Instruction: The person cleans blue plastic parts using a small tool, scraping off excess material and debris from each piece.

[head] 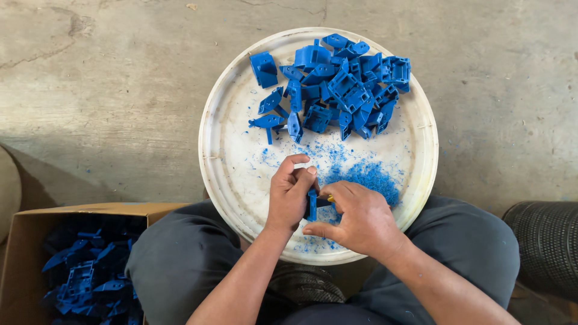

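From the head view I see the left hand (290, 194) curled around a small blue plastic part (312, 203), with thumb and fingers pinching its upper end so that the part stands roughly upright between the two hands. The right hand (352, 218) is closed, fingers folded in against the palm, and it touches the same part from the right side; a small yellow item (330, 198) shows at its fingertips, but it is mostly hidden, so I can only say it may be a tool handle. Both hands sit over the near edge of a round white tray (229, 156), which rests across the person's lap on dark grey trousers (180, 259). Just beyond the right hand lies a heap of blue shavings (367, 176), and finer blue flecks are scattered across the tray's floor. At the far side of the tray, well apart from the hands, is a pile of blue plastic parts (337, 84) lying loosely over one another. A cardboard box (36, 235) stands on the concrete floor (108, 90) beside the left knee and holds more blue parts. A black ribbed cylinder (545, 247) lies near the right knee.
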